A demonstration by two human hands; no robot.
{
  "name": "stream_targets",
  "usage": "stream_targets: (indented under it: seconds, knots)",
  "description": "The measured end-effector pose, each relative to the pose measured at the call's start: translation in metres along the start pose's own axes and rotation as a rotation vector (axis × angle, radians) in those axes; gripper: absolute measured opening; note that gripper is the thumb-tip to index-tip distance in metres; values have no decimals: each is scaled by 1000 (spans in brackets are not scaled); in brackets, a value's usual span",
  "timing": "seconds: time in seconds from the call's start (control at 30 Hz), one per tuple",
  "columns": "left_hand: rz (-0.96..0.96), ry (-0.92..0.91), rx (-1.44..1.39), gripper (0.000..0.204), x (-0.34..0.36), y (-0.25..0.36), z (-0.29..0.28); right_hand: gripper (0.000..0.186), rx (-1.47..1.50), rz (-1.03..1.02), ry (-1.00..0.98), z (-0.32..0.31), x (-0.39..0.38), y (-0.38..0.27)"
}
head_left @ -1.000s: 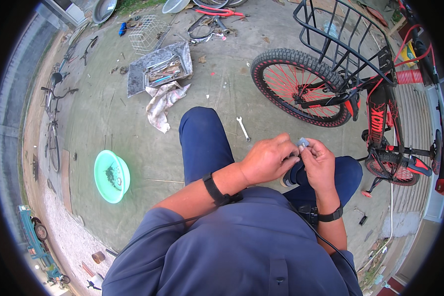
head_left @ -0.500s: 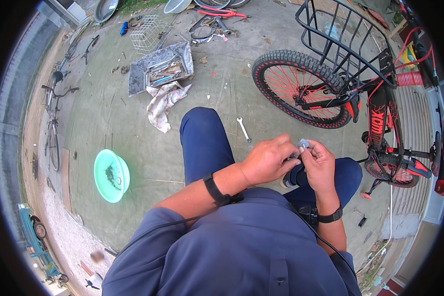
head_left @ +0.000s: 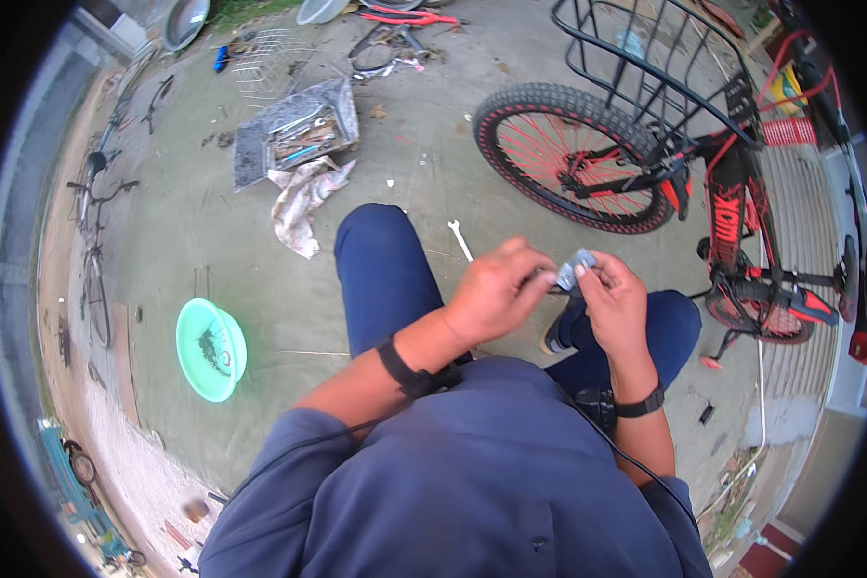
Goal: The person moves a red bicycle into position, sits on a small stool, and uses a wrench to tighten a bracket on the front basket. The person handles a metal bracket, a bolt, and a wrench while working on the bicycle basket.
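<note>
Between thumb and fingers, my right hand point(head_left: 614, 297) pinches a small blue-grey flat piece point(head_left: 575, 269), too small to name for sure. My left hand point(head_left: 496, 291) is closed right beside it, thumb against fingers, slightly blurred. Something small and dark shows at its fingertips, but I cannot make out what it is. Both hands are above the gap between my knees. An open-end wrench point(head_left: 459, 238) lies on the ground past my left hand, its lower end hidden by that hand.
A black and red bicycle point(head_left: 732, 193) with a front basket point(head_left: 645, 58) stands at right. Ahead, a grey tray point(head_left: 253, 144) of tools has a stained rag point(head_left: 299, 207) beside it. A green basin point(head_left: 185, 352) with small dark parts sits at left. A wire basket point(head_left: 265, 67) lies farther off.
The blue-grey piece has come more into sight between my hands. My left hand has moved a little left and up, partly covering the wrench. The whole view has shifted slightly.
</note>
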State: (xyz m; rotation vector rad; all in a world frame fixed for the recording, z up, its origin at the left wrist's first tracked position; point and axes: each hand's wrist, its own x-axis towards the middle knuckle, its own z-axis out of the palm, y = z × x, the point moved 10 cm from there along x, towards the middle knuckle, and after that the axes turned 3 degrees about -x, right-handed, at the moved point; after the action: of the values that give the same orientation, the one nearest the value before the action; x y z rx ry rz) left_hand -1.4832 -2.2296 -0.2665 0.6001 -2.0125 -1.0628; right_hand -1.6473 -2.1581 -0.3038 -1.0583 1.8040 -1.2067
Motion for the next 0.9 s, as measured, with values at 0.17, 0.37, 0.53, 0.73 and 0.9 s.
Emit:
stream_targets:
  seconds: [0.17,0.37,0.53,0.73,0.9]
  knots:
    - [-239,115,-121,10,-7,-35,-15,19,223,-15,-16,7,8,2]
    - [-724,125,-545,17,-30,-87,-1,23,214,-44,-13,3,15,1]
    - [-844,176,-686,16,-37,-95,-1,22,207,-90,14,0,15,-2]
    - [-915,-4,-775,20,-36,-78,11,23,-240,-357,160,-4,4,-44]
    - [-917,-157,-903,25,-24,-53,28,23,-626,-653,249,6,-15,-88]
